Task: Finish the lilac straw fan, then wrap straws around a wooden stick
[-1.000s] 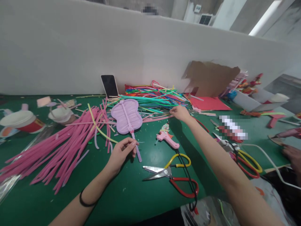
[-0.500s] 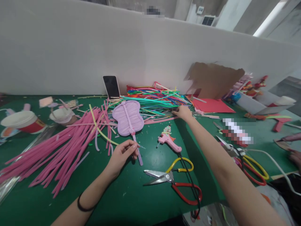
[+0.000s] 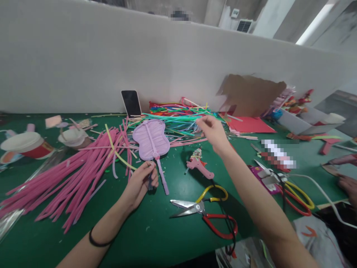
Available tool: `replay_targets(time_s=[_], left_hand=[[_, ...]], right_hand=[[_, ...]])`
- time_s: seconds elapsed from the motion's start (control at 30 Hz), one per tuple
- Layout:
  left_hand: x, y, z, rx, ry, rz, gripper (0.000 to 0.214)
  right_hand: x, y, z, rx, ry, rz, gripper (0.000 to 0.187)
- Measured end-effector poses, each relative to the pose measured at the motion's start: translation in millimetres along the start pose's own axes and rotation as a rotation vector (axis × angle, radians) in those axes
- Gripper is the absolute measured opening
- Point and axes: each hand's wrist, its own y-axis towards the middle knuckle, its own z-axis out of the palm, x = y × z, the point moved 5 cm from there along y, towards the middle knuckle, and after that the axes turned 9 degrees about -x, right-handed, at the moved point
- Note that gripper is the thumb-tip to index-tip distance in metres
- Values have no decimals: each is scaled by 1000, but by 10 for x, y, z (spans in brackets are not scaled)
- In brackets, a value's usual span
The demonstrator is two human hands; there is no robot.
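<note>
A lilac butterfly-shaped chenille fan (image 3: 151,139) is laid flat on the green table (image 3: 156,230), its handle pinched near the top by the left hand (image 3: 139,184). The right hand (image 3: 212,131) is raised above the heap of multicoloured chenille stems (image 3: 178,115), fingertips pinched together; whether anything is held cannot be told

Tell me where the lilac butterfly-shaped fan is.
The lilac fan lies centre-left in head view, between pink pipe cleaners and the multicoloured pile, handle by the left hand.
</note>
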Motion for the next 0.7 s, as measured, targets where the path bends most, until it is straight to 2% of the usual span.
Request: replay_targets(time_s=[0.1,0.2,0.3,0.4,0.47,0.53,0.57,0.63,0.67,0.7], left_hand=[[-14,-17,7,33,-94,-69,27],[-1,-27,-15,39,-105,-104,33],[-3,-33,-37,15,-87,-74,39],[-37,-37,-53,-21,-34,-14,36],[-56,-36,-52,-20,-7,-2,33],[-74,-29,-62,-33,-5,2,31],[-80,-22,-72,-47,-11,1,30],[-82,-8,-92,-75,-23,-5,29],[-80,0,-99,-83,-27,-9,29],[-74,6,-103,-86,-29,-14,29]], right_hand=[[187,-587,235,189,95,67,24],[232,-1049,467,356,137,110,21],[232,-1364,640,466,83,47,15],[228,-1532,721,539,5,-19,13],[222,-1517,721,590,-37,-60,17],[189,-1360,675,593,-119,-116,23],[152,-1222,634,546,-196,-149,26],[64,-884,543,363,-467,-277,36],[3,-709,505,245,-646,-321,46],[-74,-552,501,182,-815,-340,59]])
